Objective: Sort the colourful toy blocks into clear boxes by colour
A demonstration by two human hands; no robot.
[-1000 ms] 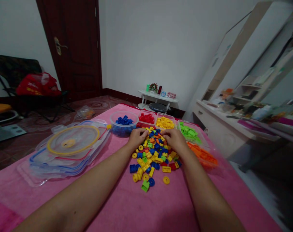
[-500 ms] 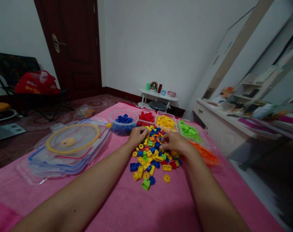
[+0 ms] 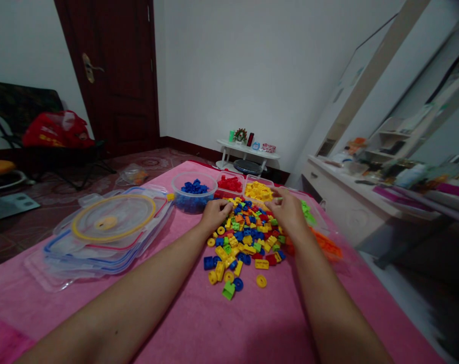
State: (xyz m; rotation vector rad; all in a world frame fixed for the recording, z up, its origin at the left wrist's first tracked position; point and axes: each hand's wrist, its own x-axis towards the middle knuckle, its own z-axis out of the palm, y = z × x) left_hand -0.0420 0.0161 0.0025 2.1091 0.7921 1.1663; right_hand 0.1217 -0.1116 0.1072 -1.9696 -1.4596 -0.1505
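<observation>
A heap of small plastic blocks in blue, yellow, red, green and orange lies on the pink cloth. My left hand rests at the heap's far left edge, its fingers curled onto the blocks. My right hand is raised over the far right of the heap, between the tub of yellow blocks and the tub of green blocks. Its fingers are pinched together, and what they hold is too small to make out.
A round bowl of blue blocks, a tub of red blocks and a tub of orange blocks ring the heap. A stack of clear lids lies to the left. A dresser stands on the right, a small white shelf beyond.
My right hand has lifted off the heap and moved away and to the right, toward the yellow and green tubs. My left hand has stayed at the heap's far left edge.
</observation>
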